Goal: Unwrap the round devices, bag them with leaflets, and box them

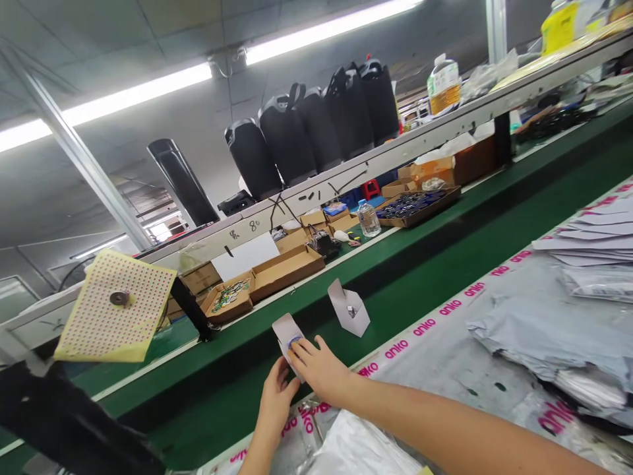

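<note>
A small white card box stands open between my hands, with a blue item at its mouth. My left hand grips the box from below. My right hand presses its fingers against the box and the blue item. A second white card box stands open on the green conveyor belt just beyond my hands, with a small metallic item inside. Stacked anko-printed plastic bags lie to the right of my right forearm.
Beyond the belt, open cardboard trays hold small parts, and a water bottle stands among them. Black cylindrical objects line a metal shelf above. A yellow dotted sheet hangs at the left, near a dark bar.
</note>
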A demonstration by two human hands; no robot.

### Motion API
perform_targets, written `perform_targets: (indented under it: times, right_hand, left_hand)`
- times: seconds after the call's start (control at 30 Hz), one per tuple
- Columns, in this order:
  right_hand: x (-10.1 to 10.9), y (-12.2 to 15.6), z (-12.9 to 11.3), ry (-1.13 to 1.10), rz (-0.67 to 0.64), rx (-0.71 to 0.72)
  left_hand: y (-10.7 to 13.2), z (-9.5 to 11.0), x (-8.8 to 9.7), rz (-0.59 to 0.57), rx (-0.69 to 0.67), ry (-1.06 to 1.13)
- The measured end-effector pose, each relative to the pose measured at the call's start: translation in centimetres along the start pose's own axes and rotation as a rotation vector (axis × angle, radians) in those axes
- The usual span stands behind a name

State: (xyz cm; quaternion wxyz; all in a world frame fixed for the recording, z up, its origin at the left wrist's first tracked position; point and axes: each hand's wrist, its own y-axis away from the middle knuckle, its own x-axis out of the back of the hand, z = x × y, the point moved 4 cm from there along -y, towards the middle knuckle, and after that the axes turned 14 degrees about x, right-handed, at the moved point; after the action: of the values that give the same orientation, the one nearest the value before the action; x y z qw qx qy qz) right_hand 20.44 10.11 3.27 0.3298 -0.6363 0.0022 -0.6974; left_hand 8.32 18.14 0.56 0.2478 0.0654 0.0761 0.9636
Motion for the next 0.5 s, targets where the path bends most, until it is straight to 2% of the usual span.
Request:
perform_targets:
  times: [0.17, 0.3, 0.4, 0.5]
  right_hand:
    - [-1.0, 0.1, -0.1, 0.036, 0.067, -0.009]
    - [-0.7, -0.8, 0.1, 0.051, 0.074, 0.004]
    - [-0.1, -1.3, 0.0, 0.047, 0.059, 0.018]
    - [0.9, -1.5, -0.3, -0.009, 0.047, -0.009]
  left_hand:
    - [2.9, -2.0, 2.1, 0.076, -0.025, -0.083]
    - [4.8, -3.6, 2.4, 0.175, -0.131, -0.057]
    - [6.2, -2.8, 1.9, 0.214, -0.205, -0.111]
    - [8.0, -0.7, 1.2, 0.189, -0.295, -0.321]
